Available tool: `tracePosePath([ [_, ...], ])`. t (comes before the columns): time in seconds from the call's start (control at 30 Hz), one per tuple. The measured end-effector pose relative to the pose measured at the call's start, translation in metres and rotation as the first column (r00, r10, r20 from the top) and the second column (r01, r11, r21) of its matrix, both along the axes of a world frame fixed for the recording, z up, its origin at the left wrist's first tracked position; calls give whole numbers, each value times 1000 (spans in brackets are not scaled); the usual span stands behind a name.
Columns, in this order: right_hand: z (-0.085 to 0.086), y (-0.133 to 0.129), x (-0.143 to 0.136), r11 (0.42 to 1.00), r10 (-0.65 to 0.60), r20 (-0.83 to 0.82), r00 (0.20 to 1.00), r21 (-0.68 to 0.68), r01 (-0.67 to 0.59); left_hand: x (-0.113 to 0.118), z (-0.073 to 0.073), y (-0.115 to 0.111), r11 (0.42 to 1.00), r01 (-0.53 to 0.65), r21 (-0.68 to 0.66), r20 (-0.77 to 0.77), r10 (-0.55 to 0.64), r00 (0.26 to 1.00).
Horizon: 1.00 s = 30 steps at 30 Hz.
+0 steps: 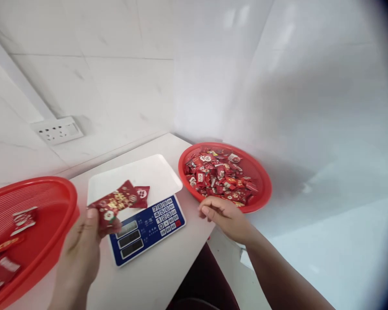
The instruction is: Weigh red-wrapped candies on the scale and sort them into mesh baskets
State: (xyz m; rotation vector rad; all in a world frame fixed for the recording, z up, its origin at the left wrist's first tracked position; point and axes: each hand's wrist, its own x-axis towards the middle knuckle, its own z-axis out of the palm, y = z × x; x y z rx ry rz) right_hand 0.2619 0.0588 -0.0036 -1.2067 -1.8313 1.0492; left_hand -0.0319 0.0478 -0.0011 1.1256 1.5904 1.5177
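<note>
My left hand (87,241) is closed on a dark red packet with gold lettering (118,200), held above the front left part of the white scale tray (155,172). A small red packet (142,196) lies at the tray's front edge. The blue scale panel (148,230), with keys and displays, is just right of my left hand. My right hand (223,215) is by the near rim of the right red basket (267,189), its fingers curled together; whatever they may hold is hidden. Many small red packets (216,176) fill that basket.
Another red basket (69,202) stands at the left, with several red packets (22,219) inside. A tiled wall with a socket (58,130) rises behind the white table (171,269). A pale wall adjoins the right basket.
</note>
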Motion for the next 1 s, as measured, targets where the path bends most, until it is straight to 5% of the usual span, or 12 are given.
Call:
tracePosePath([
  [0.1,9,15,35,987,-154,232,961,84,138,-11,0,15,990,132,-50,294,-112,949],
  [0.17,11,30,59,975,-222,419,880,114,192,-7,-3,16,971,225,-78,349,-184,919],
  [0.3,3,63,91,982,-140,738,660,20,186,25,-20,4,923,378,-69,377,-327,867],
  [0.53,-21,96,74,976,-74,835,545,-50,210,83,-70,-21,640,757,-131,420,-656,627],
  [0.73,-24,105,78,977,-166,785,596,50,206,89,-112,-24,583,791,-184,507,-633,585],
  [1.0,6,112,88,954,-297,569,766,141,265,89,-122,-20,570,801,-185,458,-671,583],
])
